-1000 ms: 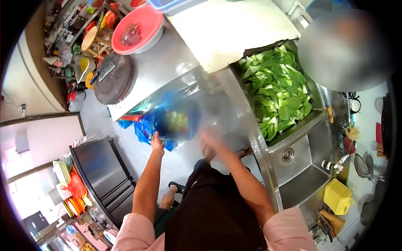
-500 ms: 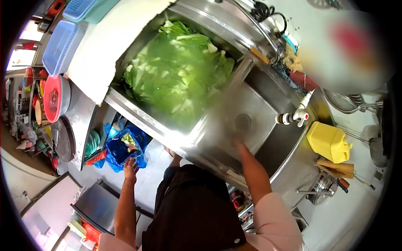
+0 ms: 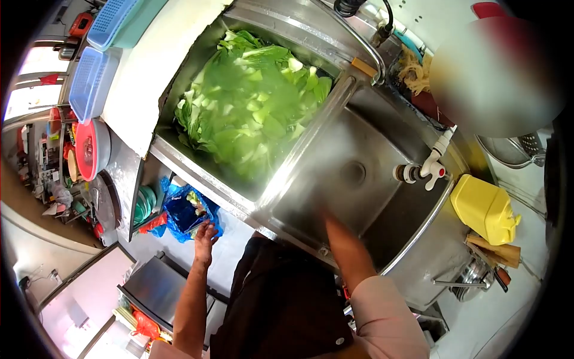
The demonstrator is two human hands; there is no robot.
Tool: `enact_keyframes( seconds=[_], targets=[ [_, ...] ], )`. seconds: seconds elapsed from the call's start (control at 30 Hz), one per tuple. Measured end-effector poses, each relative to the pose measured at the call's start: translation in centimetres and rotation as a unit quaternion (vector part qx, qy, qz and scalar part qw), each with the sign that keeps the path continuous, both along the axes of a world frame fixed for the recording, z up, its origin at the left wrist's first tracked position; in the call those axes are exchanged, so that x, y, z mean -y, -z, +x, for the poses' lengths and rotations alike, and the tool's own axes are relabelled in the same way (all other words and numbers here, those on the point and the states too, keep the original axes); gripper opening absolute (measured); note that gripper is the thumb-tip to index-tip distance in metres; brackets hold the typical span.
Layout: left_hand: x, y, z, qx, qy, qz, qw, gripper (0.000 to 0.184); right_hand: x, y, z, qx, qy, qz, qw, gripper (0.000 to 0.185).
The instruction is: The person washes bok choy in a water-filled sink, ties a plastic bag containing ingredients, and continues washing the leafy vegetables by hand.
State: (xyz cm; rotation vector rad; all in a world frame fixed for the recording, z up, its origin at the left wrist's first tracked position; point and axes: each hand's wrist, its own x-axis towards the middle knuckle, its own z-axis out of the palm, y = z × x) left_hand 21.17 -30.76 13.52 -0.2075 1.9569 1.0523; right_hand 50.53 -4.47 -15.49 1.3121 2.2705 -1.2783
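Observation:
My left hand [image 3: 205,239] hangs beside the blue plastic bag [image 3: 173,222], which holds pale green vegetable scraps [image 3: 196,203]. Its fingers are loosely bent and apart, with nothing seen in them. My right hand [image 3: 323,215] reaches into the bare steel basin [image 3: 373,197] of the double sink. A hazy smear in the view hides its fingers, so I cannot see whether it holds anything. In the other basin, cut leafy greens [image 3: 257,107] float in water.
A white board [image 3: 146,66] lies left of the greens, near blue plastic baskets [image 3: 92,81] and a red bowl [image 3: 86,149]. A white tap [image 3: 431,167] juts over the right basin. Beyond it stands a yellow jug [image 3: 483,209]. A blurred round shape covers the upper right.
My left hand has moved a little right and its fingers have curled in. My right hand has drawn back toward the basin's near left side. The view has shifted slightly.

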Motion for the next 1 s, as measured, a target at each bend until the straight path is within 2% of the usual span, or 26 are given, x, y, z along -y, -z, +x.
enact_keyframes(
  seconds=[0.07, 0.17, 0.27, 0.4, 0.47, 0.57, 0.67, 0.77, 0.87, 1.0],
  targets=[
    [0.1, -0.4, 0.5, 0.007, 0.017, -0.006, 1.0, 0.055, 1.0, 1.5, 0.2, -0.087, -0.08, 0.04, 0.992, 0.024],
    [0.3, -1.3, 0.9, 0.011, 0.022, -0.014, 1.0, 0.058, 1.0, 1.0, -1.5, -0.058, -0.063, 0.052, 0.995, 0.024],
    [1.2, -1.5, 1.3, 0.012, 0.01, -0.004, 1.0, 0.055, 1.5, 1.9, -2.3, -0.084, -0.099, 0.047, 0.99, 0.028],
    [1.8, -1.7, 1.6, 0.028, 0.003, -0.013, 1.0, 0.054, 1.8, 1.0, -2.2, -0.074, -0.082, -0.007, 0.994, 0.032],
    [1.8, -1.8, 1.7, 0.031, 0.0, -0.014, 0.999, 0.053, 0.8, -2.9, -2.6, -0.032, -0.055, -0.021, 0.998, 0.033],
    [1.5, -1.8, 1.8, 0.033, -0.005, -0.006, 0.999, 0.052, -0.8, -9.5, -2.2, -0.021, -0.137, -0.09, 0.986, 0.031],
    [0.8, -1.7, 1.7, 0.037, -0.015, 0.017, 0.999, 0.051, -1.7, -15.7, -0.7, -0.166, -0.08, -0.225, 0.957, 0.037],
    [0.5, -0.8, 1.6, 0.044, -0.028, 0.046, 0.998, 0.048, -4.1, -24.3, -0.9, -0.144, -0.091, -0.293, 0.941, 0.043],
    [-0.6, -1.1, 1.5, 0.038, -0.023, 0.065, 0.997, 0.046, -4.6, -29.0, -1.3, -0.181, -0.113, -0.274, 0.938, 0.041],
    [-2.6, -2.1, 1.7, 0.033, -0.023, 0.097, 0.994, 0.043, -3.4, -29.5, -0.6, -0.147, -0.145, -0.175, 0.963, 0.035]
  ],
)
